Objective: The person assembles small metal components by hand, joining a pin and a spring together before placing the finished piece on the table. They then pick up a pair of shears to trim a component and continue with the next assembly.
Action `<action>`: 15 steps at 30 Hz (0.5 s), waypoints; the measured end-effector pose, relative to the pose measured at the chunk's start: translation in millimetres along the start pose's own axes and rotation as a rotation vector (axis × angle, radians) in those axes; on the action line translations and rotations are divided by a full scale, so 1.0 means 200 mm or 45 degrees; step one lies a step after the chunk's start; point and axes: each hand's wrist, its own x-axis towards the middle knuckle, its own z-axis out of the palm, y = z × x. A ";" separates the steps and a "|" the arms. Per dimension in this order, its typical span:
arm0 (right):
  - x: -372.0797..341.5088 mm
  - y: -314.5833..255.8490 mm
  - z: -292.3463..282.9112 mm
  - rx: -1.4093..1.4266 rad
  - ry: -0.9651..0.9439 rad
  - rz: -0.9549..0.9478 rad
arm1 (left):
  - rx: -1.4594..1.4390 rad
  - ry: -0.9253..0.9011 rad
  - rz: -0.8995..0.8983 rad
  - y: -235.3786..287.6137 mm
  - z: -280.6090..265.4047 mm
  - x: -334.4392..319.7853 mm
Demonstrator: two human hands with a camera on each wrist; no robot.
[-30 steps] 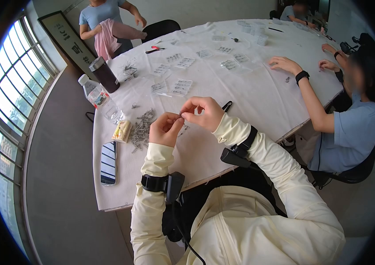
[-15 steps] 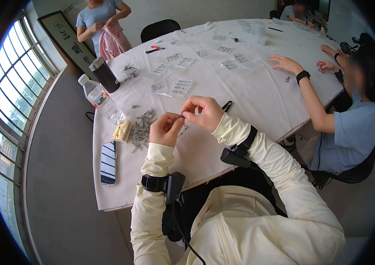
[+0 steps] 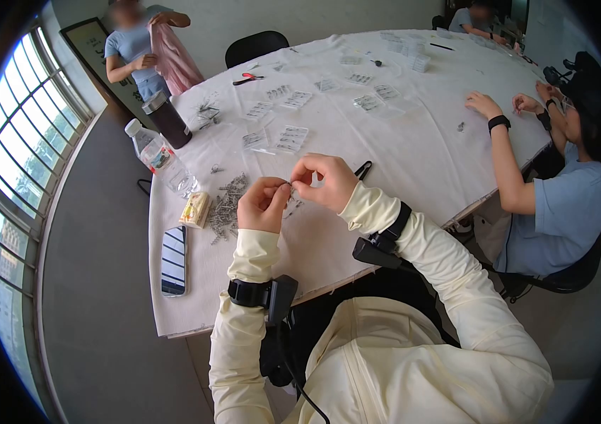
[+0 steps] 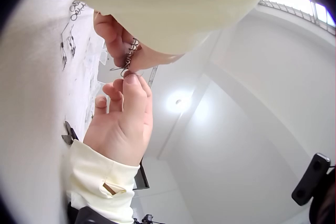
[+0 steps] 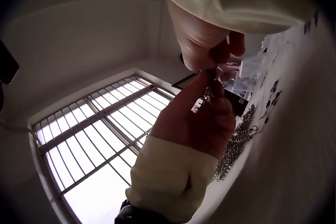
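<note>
My left hand (image 3: pixel 260 206) and right hand (image 3: pixel 330 182) meet fingertip to fingertip above the near part of the table. Between the left thumb and fingers, a small coiled metal wire piece (image 4: pixel 133 48) is pinched, its loops showing in the left wrist view. The right thumb and forefinger pinch its looped end, where a thin wire sticks out; the fingertips partly hide it. Just left of my hands lies a pile of similar wire coils (image 3: pixel 227 209). A few small dark-tipped wire pieces (image 4: pixel 67 45) lie on the cloth below.
The white-clothed table (image 3: pixel 399 155) bears a phone (image 3: pixel 174 261), a tissue pack (image 3: pixel 196 210), a plastic bottle (image 3: pixel 162 159), a dark flask (image 3: pixel 167 120), red-handled pliers (image 3: pixel 248 79) and several clear packets (image 3: pixel 291 138). One person sits at right; another stands behind, holding pink cloth (image 3: pixel 174 60).
My left hand has shifted slightly left, while the right stays nearly in place. The standing person has moved left with the pink cloth. The seated person's near hand has drawn back.
</note>
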 end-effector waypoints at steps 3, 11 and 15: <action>0.00 0.01 0.00 0.007 -0.024 -0.039 | -0.027 0.015 0.010 0.01 0.00 0.00; 0.00 -0.01 0.00 0.017 -0.041 0.038 | -0.044 -0.014 0.017 0.01 0.00 0.00; 0.01 0.04 0.01 0.148 -0.093 0.062 | -0.103 -0.039 -0.002 0.01 0.01 0.00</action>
